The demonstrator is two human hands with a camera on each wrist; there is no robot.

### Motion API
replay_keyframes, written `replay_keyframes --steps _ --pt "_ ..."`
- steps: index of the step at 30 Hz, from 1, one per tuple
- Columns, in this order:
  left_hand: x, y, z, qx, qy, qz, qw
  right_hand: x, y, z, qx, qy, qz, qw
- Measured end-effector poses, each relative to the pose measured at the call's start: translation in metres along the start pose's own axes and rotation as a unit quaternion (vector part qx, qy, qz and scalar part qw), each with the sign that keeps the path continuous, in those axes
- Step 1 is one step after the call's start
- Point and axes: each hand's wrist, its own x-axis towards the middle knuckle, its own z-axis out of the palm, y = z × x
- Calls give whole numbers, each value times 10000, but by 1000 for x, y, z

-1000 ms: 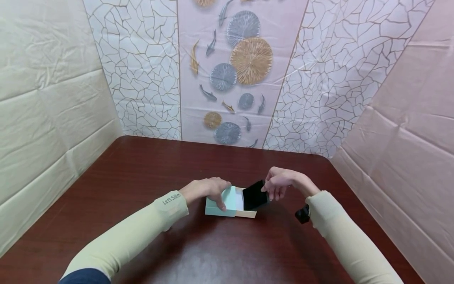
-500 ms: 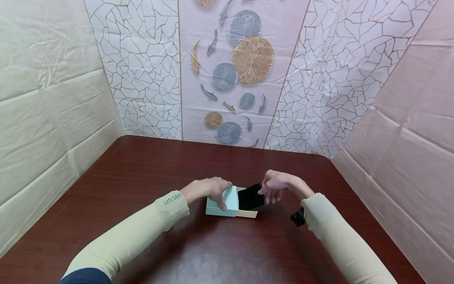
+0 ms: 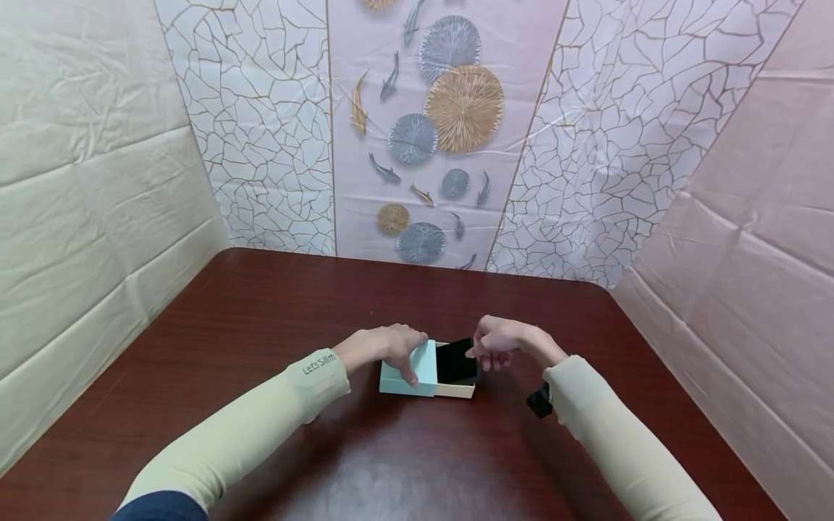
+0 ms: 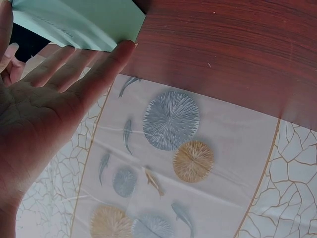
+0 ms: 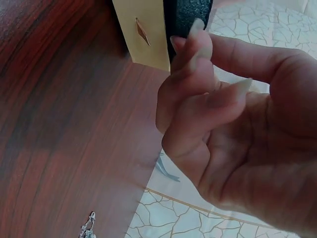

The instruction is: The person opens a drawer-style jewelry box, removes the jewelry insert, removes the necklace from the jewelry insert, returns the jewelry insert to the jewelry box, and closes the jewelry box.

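A mint-green box sleeve (image 3: 407, 373) lies on the table with its cream drawer (image 3: 454, 391) pulled partway out to the right. My left hand (image 3: 389, 346) grips the sleeve across its top, thumb on the near side and fingers at the far side. A black foam pad (image 3: 458, 362) sits tilted in the drawer, its right edge raised. My right hand (image 3: 498, 341) pinches that edge between thumb and fingers. The right wrist view shows the pad's dark speckled side (image 5: 190, 15) beside the drawer's end wall (image 5: 143, 37), which has a small slit.
The dark red-brown table (image 3: 293, 304) reaches back to a patterned cloth wall (image 3: 417, 130). Pale cloth walls stand at left and right. A small silver chain (image 5: 88, 228) lies on the table at the bottom of the right wrist view.
My right hand has moved left and slightly down, bringing the black pad further over and lower into the drawer. The white inside of the drawer is now covered. My left hand stays on the sleeve.
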Motion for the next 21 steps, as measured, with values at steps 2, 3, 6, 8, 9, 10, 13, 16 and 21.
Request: replay_keyframes --steps 2,3,6,8,9,10,13,16,21 --pt "1 0 0 12 4 11 10000 0 -1 1 -18 4 -21 10000" --pt "1 0 0 12 2 13 10000 0 -1 2 -22 4 -28 10000" --pt "2 0 0 8 -1 16 10000 0 -1 3 -46 0 -20 10000" --pt "3 0 1 3 0 22 10000 0 -1 3 -109 -10 -18 9999" --pt "3 0 1 3 5 25 10000 0 -1 2 -137 5 -17 9999" --pt "3 0 1 13 11 23 10000 0 -1 2 -165 23 -36 9999" --pt "2 0 1 39 -3 12 10000 0 -3 0 -220 80 -196 9995" --pt "2 0 1 45 -23 -4 10000 1 -7 0 -172 31 -365 9992" --pt "2 0 1 31 -59 -41 10000 3 -9 4 -323 -169 -407 9985"
